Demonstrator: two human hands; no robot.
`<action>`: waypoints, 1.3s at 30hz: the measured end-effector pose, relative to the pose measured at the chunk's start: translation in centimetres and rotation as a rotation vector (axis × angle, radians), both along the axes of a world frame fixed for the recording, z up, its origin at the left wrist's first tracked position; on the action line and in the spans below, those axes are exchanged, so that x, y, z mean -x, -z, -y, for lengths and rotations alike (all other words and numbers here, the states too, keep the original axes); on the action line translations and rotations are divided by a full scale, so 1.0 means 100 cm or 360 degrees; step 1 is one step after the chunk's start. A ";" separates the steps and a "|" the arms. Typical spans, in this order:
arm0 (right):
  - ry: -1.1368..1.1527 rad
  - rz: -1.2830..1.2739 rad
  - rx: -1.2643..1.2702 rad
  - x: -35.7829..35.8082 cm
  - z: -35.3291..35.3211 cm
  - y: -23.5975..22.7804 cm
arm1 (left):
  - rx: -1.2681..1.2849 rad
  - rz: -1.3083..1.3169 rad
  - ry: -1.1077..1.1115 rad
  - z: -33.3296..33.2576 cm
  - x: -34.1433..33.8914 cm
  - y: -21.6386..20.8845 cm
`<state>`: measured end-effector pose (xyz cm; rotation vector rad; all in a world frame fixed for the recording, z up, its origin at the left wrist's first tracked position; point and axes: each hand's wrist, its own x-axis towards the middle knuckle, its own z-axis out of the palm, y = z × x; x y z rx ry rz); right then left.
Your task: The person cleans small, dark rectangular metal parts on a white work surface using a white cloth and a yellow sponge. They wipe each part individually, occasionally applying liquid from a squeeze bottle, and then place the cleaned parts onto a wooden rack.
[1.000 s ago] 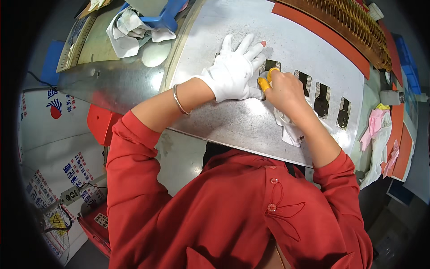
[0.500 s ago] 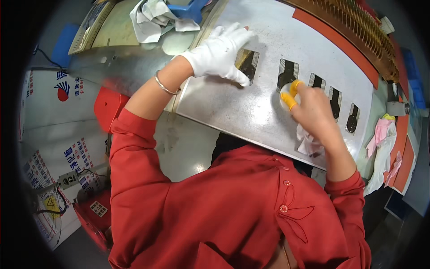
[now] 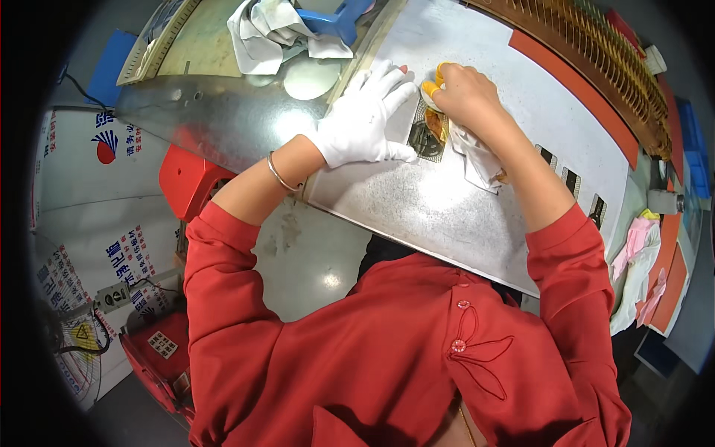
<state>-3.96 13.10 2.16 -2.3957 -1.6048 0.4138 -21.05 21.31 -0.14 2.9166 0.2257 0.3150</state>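
In the head view, the left hand point(image 3: 366, 119), in a white glove, lies spread on the table point(image 3: 376, 186), loose and grasping nothing, its thumb by the lower left edge of a small rectangular plate point(image 3: 427, 143). That plate, dark with a mesh-patterned border, lies flat between the two hands, partly covered at its upper end by the right hand point(image 3: 471, 95). The right hand is bare apart from yellow finger covers point(image 3: 441, 72) on the thumb and a finger; these are drawn together and seem to pinch a small pale pad point(image 3: 432, 97), though the hand hides too much of it to be sure. A crumpled white cloth point(image 3: 477, 159) lies under the right wrist, beside the plate, and more plates point(image 3: 571, 182) lie in a row farther right, near the right forearm. The work in hand looks like wiping the plate. To do it well, the person would best steady an edge with the gloved thumb, press the pad flat and evenly, use short overlapping strokes out to the corners, and lift the cloth clear of the surface so that it cannot drag across or shift the plate.
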 end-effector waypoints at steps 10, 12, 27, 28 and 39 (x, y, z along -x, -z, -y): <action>0.0051 0.0029 -0.0031 0.028 0.016 0.005 | -0.0030 -0.0083 0.0030 0.000 -0.006 -0.005; 0.0057 0.0002 -0.0065 0.036 0.023 0.003 | -0.0056 -0.0086 0.0096 -0.001 -0.007 -0.006; -0.0159 -0.0212 -0.0208 0.085 0.084 0.013 | -0.0155 -0.0553 0.0334 -0.009 -0.018 -0.035; -0.0192 -0.0270 -0.0152 0.086 0.091 0.010 | -0.0158 -0.0543 0.0287 -0.006 -0.020 -0.036; 0.0300 -0.0865 -0.0101 0.034 0.231 -0.024 | 0.0144 -0.0227 0.0096 0.031 -0.033 -0.035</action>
